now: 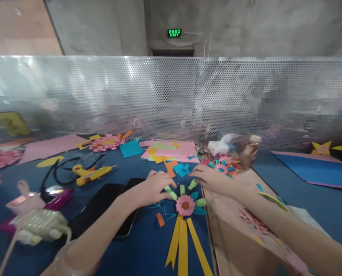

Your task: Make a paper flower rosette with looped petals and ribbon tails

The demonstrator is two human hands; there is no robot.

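A perforated metal screen (147, 92) stretches along the back of my blue desk (147, 253), where brown cardboard (237, 241) lies to the right, under my right forearm. Beyond the cardboard rests a large blue sheet with pink edges (317, 168). Two dark flat devices (106, 191) sit side by side at left, partly under my left forearm.

The paper rosette (190, 209) lies on the desk between my forearms, just beside the cardboard's edge, its yellow tails (183, 245) fanning towards me. At its upper left, my left grip (159, 186) curls with thumb and fingers about a pale green loop (173, 194); whether it pinches the paper, I cannot tell. My right grip (207, 178) bends down just above the green loop on the upper right (192, 184), fingers close together; I cannot tell whether they touch it.

A yellow glue gun (91, 175) lies well left of the rosette, nozzle pointing right. Beyond my right grip stands a clear bottle with a white cap (249, 153), near a tissue pack (218, 147). Smallest of all, an orange paper piece (160, 220) lies left of the rosette, near thin blue scraps (164, 209).
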